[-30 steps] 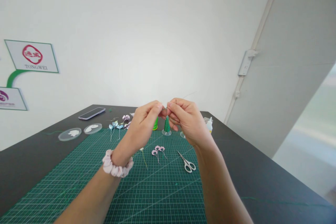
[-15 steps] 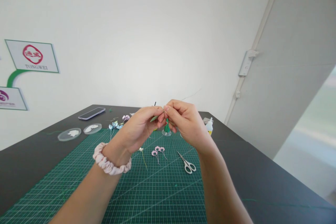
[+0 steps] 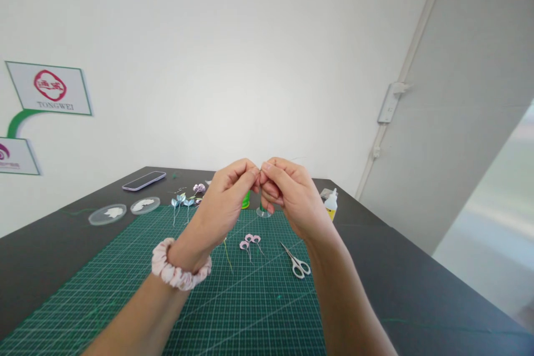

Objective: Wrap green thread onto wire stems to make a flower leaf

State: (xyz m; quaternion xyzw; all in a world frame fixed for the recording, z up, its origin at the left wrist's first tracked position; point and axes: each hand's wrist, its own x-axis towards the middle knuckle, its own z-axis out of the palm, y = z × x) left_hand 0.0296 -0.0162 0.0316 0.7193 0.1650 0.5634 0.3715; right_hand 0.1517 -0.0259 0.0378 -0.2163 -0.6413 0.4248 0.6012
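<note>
- The left hand (image 3: 227,192), a scrunchie (image 3: 183,279) round its wrist, is raised with thumb and finger pressed together at the tips, apparently on a fine strand (image 3: 298,158); exactly what lies in that pinch is hidden.
- The right hand (image 3: 294,186) meets it fingertip to fingertip, thumb and forefinger closed on the strand, other fingers curled below.
- The strand hangs clear of the table (image 3: 354,300), above the mat's far edge; its long axis appears to run sideways through the pinch, the thin end trailing past the right hand, rightward and slightly up.
- It looks light, springy and easily bent, likely to slip or kink; a fingertip grip close to the join would suit it best.
- Just beyond the fingers stand a lime tub (image 3: 246,200) and a spool (image 3: 263,213), both partly covered.
- On the mat (image 3: 250,317) lie a pale stem (image 3: 227,258), pink petals (image 3: 249,237) and scissors (image 3: 298,267), tips pointing away.
- Farther left sit blue flowers (image 3: 174,203), dishes (image 3: 95,218) and a phone (image 3: 144,181); at right, a bottle (image 3: 331,204).
</note>
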